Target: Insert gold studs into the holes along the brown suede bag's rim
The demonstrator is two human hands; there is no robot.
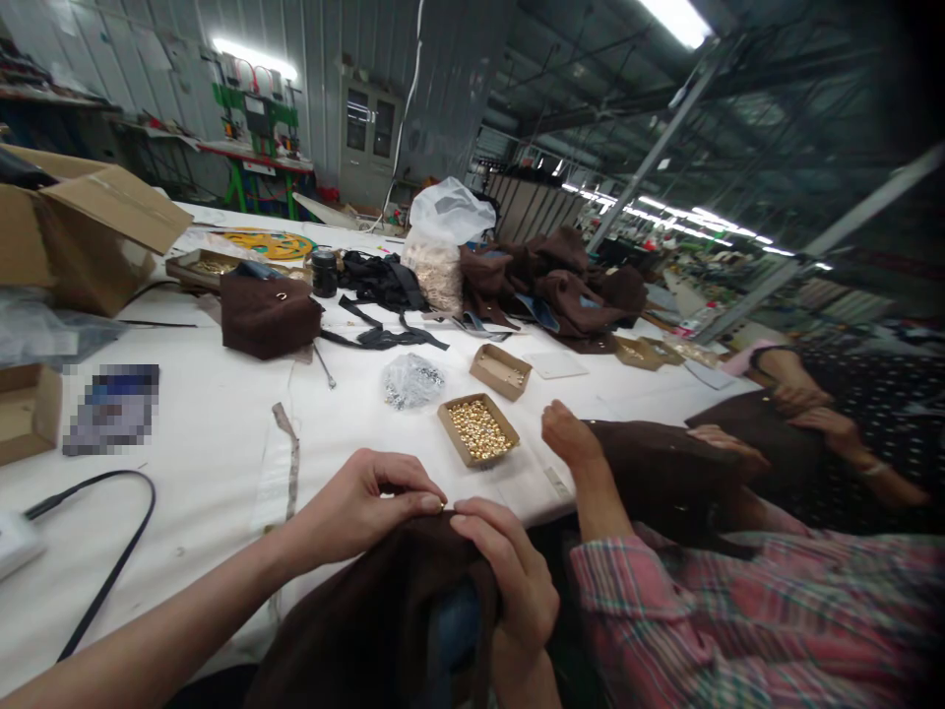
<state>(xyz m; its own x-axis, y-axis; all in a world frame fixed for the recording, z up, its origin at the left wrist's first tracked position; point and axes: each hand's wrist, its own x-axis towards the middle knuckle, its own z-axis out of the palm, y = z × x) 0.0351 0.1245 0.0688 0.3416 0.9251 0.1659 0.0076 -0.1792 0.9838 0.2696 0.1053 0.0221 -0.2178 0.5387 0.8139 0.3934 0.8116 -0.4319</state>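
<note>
In the head view, a dark brown fabric bag (354, 611) with a bluish lining lies across my lap, its edge raised to the table's front. My left hand (376, 502) pinches a tiny gold-coloured metal stud (443, 506) between thumb and finger, right at that edge. Opposite it, my right hand (513, 566) is closed on the bag's rim, thumb and forefinger close to the stud. Just beyond the hands stands a small cardboard box (459, 448) holding many gold-coloured studs (481, 429).
A second cardboard box (500, 372) and a clear bag of silver-coloured parts (410, 382) are farther back. A folded brown bag (270, 313) and a brown fabric pile (561, 286) lie behind. On my right, a co-worker's plaid sleeve (620, 601) and hand (570, 433) are close.
</note>
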